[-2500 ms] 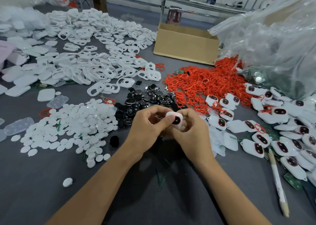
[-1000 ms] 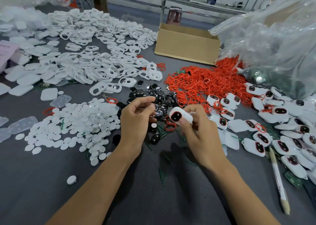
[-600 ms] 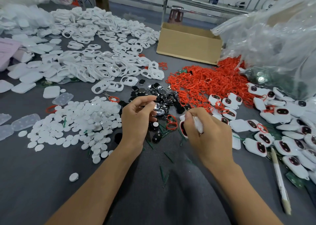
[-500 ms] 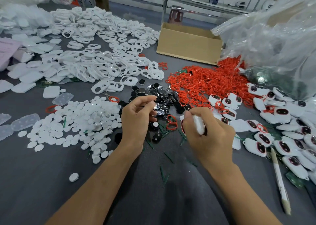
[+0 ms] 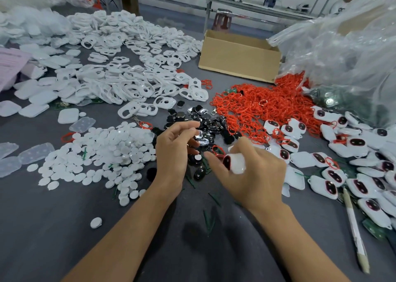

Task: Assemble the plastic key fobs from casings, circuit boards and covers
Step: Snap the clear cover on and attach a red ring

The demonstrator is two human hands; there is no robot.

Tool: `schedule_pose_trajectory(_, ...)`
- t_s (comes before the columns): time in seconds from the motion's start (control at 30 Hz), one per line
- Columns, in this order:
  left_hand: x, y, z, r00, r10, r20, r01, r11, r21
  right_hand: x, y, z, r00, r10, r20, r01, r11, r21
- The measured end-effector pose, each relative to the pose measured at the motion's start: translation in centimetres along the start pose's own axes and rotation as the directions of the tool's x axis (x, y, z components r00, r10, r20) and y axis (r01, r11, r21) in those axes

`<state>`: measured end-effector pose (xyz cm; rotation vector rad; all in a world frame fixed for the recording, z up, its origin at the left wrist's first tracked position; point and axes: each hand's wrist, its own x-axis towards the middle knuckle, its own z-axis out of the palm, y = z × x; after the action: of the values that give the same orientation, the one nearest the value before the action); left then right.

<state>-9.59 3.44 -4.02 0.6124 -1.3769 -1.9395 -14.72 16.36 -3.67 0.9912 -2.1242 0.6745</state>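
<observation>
Head view.
- Progress: mid-batch, by my reading. Assembled fobs [image 5: 356,142], white with a dark window, lie heaped at the right of the table [image 5: 64,228]. More than twenty show; they overlap too much for an exact count.
- In hand: one key fob [image 5: 236,163], gripped in the curled fingers of the right hand [image 5: 255,174], window facing left, forefinger stretched out towards the parts.
- Left hand [image 5: 175,151] hovers over the black covers [image 5: 205,118], fingers curled. Whether it pinches a piece I cannot tell.
- Left to do: a great deal. Open white casings [image 5: 128,82] are spread across the far left, well into the hundreds. White discs [image 5: 102,151] lie near left, also hundreds. Black covers number several dozen. Red rings [image 5: 257,106] are heaped beyond counting.
- Green circuit boards [image 5: 327,101] sit partly under the clear plastic bag [image 5: 342,52]; number hidden.
- Singles: one cardboard box [image 5: 237,58], one pale stick [image 5: 353,224] at the right edge.
</observation>
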Motion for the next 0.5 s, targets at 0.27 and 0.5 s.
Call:
schedule_pose_trajectory(0.27, -0.2, 0.2, 0.0, 1.000, -0.003, -0.001, 0.003, 0.999, -0.036, 0.0, -0.3, 0.1, 1.000, -0.009, -0.027, 0.009, 1.000, -0.004)
schedule_pose_trajectory(0.5, -0.3, 0.2, -0.1, 1.000, 0.000, 0.000, 0.000, 0.999, -0.036, -1.7, -0.9, 1.0, 0.976, -0.026, 0.218, 0.036, 0.999, -0.040)
